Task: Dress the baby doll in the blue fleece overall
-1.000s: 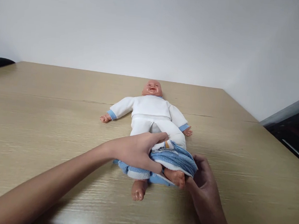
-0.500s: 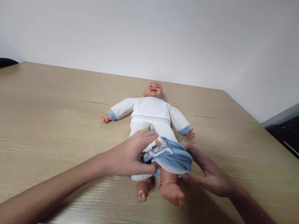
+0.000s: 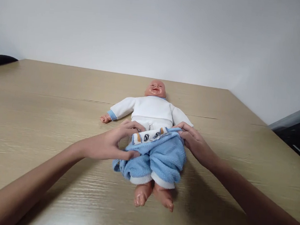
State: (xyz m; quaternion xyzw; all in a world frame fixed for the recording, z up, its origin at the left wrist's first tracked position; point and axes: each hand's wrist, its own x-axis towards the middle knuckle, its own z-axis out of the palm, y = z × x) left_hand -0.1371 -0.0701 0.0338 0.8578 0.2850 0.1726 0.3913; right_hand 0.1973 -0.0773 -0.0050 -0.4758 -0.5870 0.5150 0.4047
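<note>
A baby doll [image 3: 152, 109] lies on its back, head away from me, in a white top with blue cuffs and white trousers. Blue fleece overalls [image 3: 165, 156] with white leg hems are on its legs, and both feet stick out below. The overalls' white front panel [image 3: 150, 136], with embroidered eyes and orange patches, lies across the thighs. At the left edge, my left hand [image 3: 113, 140] grips the overalls between thumb and fingers. My right hand [image 3: 196, 142] pinches their upper right edge and covers the doll's hand on that side.
The wooden table [image 3: 46, 124] reaches back to a pale wall [image 3: 147, 28]. A dark, shiny object [image 3: 297, 136] stands beyond the table's right edge, and a black rounded thing [image 3: 1, 60] shows at the far left.
Both of the doll's legs now show inside the blue overalls, which were bunched around one leg. My hands have moved apart and up to the overalls' upper edge.
</note>
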